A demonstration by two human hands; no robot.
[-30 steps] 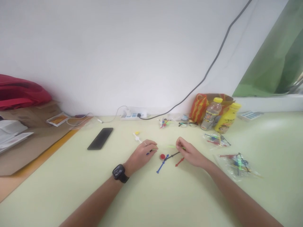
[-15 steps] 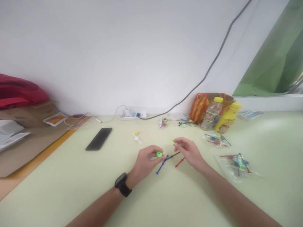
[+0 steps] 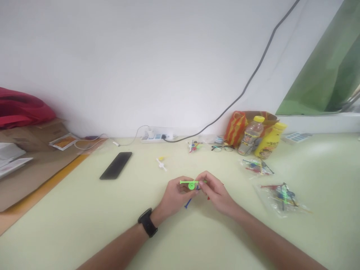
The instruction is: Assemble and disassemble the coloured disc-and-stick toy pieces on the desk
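I see a person's 2 bare hands close together above a pale green table. The left hand has its fingers pinched around a bright green disc, its round face turned toward the person. The right hand has its fingers closed on a thin green rod, which runs sideways along the disc's upper edge; whether the 2 pieces are joined, I cannot tell. Partly hidden beneath the hands, a blue rod lies on the table, and the end of a red piece peeks out by the right hand. Farther back, a white piece lies just beside a yellow piece. A black phone lies to the left. To the right is a clear packet of coloured parts, and behind it stands a yellow bottle. A black watch circles the left wrist
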